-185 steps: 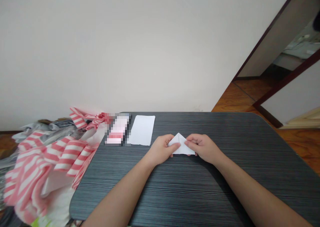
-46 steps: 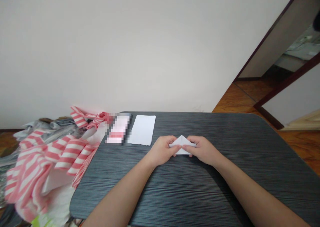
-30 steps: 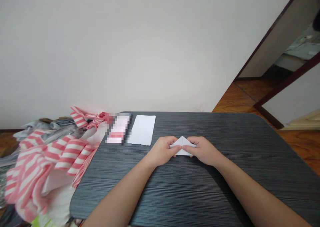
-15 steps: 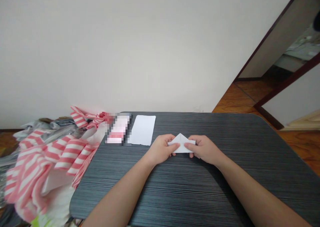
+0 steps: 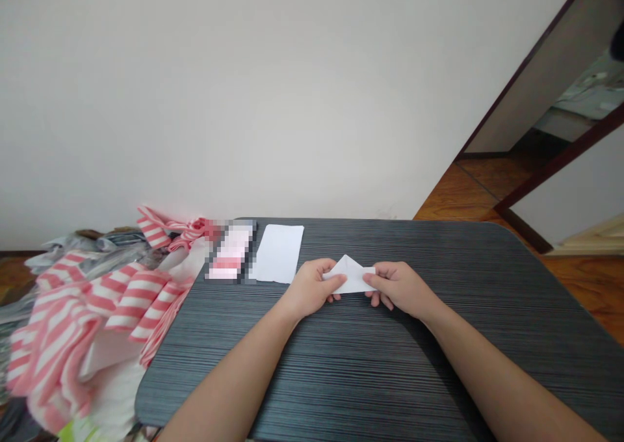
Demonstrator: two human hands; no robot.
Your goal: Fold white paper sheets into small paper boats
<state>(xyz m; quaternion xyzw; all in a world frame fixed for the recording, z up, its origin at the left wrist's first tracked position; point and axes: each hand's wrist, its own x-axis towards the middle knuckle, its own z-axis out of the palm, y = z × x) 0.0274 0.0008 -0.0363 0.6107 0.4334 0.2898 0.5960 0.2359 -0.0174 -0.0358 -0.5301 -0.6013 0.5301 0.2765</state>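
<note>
Between my two hands is a folded sheet of white paper [image 5: 351, 281], its pointed peak facing the wall and a straight fold along the near side. My left hand [image 5: 314, 289] pinches its left end, thumb on top and fingers underneath. At the right end, my right hand [image 5: 397, 287] grips the paper between thumb and curled fingers, some of which show below the edge. The paper is held over the dark table [image 5: 341, 364]; whether it touches the surface I cannot tell.
A stack of white paper [image 5: 279, 253] lies at the table's back left, beside a pixelated flat object [image 5: 231, 250]. Left of the table is a heap of red-and-white striped cloth [image 5: 136, 296]. A pale wall [image 5: 292, 104] rises behind; wooden floor [image 5: 468, 185] shows at right.
The folded paper has shifted slightly left and tilted a little. My right hand's grip has moved nearer the paper's right tip, with its fingers curled lower.
</note>
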